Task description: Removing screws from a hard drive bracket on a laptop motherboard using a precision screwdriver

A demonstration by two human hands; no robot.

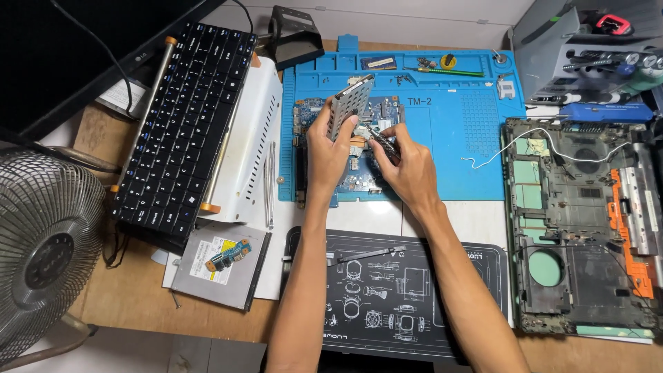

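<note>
Near edge: black mat (414, 297) with white line drawings lies at the desk's (138, 304) front, both forearms crossing over it.
Front left: grey optical drive (214, 266) with a small blue circuit board (226, 254) on top; a wire-guard fan (41, 249) stands past the left edge.
Left hand (330, 148): fingers closed round the lower end of a flat metal drive caddy (351, 103), held tilted up off the blue work mat (449, 131).
Right hand (407, 166): curled shut on a dark-handled tool (381, 144), its tip pointing at the caddy's lower edge.
Under the hands: blue motherboard (359, 176) lying on the blue work mat, near the desk's middle.
Left side: black keyboard (183, 117) propped aslant on a white perforated metal box (252, 131).
Right edge: stripped laptop base (580, 221) with an orange part, a white wire (511, 148) trailing from it onto the blue mat.
Far right corner: grey rack of tools (587, 55).
</note>
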